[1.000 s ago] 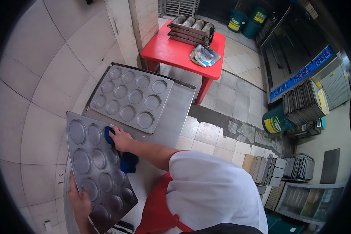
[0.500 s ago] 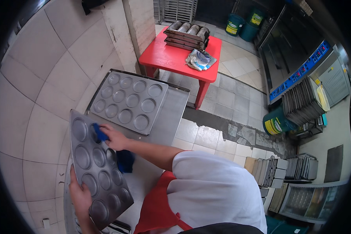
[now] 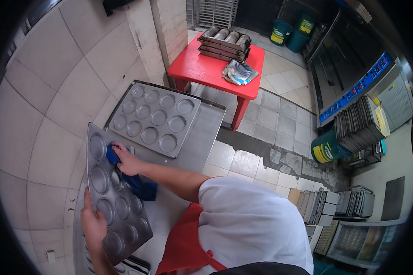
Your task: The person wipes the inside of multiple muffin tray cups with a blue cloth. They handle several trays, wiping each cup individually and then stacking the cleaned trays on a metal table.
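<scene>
Tilted up over the metal table (image 3: pixel 195 137) is a grey muffin pan (image 3: pixel 112 183) with several round cups. My left hand (image 3: pixel 94 224) grips its near left edge, the thumb lying over the face beside a cup. A blue cloth (image 3: pixel 141 187) is bunched under the fingers of my right hand (image 3: pixel 126 160), which presses it into a cup near the pan's far end. The cloth's loose end hangs down across the pan's right side. Beyond it, a second muffin pan (image 3: pixel 158 117) lies flat on the table, its cups facing up.
A red table (image 3: pixel 206 68) behind holds stacked loaf pans (image 3: pixel 225 43) and a crumpled plastic bag (image 3: pixel 240 72). White tiled wall (image 3: pixel 27 137) closes in on the left. At right stand an oven (image 3: pixel 348 68), a green bucket (image 3: pixel 328 147) and stacked trays (image 3: pixel 358 123).
The cloth's loose end has swung up and across the pan's right side as my right hand shifted slightly. The held pan has tilted a little; my left hand keeps its grip.
</scene>
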`<state>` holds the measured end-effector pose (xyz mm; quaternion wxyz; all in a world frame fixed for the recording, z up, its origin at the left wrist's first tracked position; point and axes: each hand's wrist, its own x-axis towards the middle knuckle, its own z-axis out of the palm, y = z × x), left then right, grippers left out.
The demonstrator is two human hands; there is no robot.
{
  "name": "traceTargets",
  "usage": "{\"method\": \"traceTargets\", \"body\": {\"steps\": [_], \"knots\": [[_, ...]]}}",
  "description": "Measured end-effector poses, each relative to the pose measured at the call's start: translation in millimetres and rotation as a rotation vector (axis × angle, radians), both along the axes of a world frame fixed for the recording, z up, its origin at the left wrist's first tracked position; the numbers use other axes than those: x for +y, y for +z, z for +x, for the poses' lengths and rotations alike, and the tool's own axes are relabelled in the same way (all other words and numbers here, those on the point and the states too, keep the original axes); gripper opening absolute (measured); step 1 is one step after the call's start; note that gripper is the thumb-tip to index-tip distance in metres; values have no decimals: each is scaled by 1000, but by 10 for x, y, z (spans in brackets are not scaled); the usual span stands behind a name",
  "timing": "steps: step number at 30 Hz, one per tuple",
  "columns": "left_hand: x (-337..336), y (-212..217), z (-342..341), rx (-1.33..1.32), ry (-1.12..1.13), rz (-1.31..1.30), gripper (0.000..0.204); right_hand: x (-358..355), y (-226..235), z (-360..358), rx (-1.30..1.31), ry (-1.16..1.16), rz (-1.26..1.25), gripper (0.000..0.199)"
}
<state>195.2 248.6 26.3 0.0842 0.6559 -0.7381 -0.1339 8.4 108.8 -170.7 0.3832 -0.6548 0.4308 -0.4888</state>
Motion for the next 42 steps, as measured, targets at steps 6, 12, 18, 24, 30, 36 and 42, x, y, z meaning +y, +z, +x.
{"method": "traceTargets", "body": {"steps": [6,12,18,24,30,36,42], "knots": [[-11,-88,69,70,-148,-99,78,240,167,-16,402,-44,286,68],[-34,-81,-43,29,-23,-98,80,-12,105,-87,-568,32,736,42],[-314,-132,-154,71,-36,-143,79,584,-510,113,36,44,-301,68],[-297,-241,57,151,-84,-175,79,721,141,178,366,62,-2,83],[-307,-69,-148,162,5,-83,78,716,-70,276,176,258,193,75],[-336,-305,-17,122,-98,-205,74,616,-38,289,502,-22,196,72],[-356,-182,-76,21,31,-156,70,622,-145,-246,-625,329,942,49]]}}
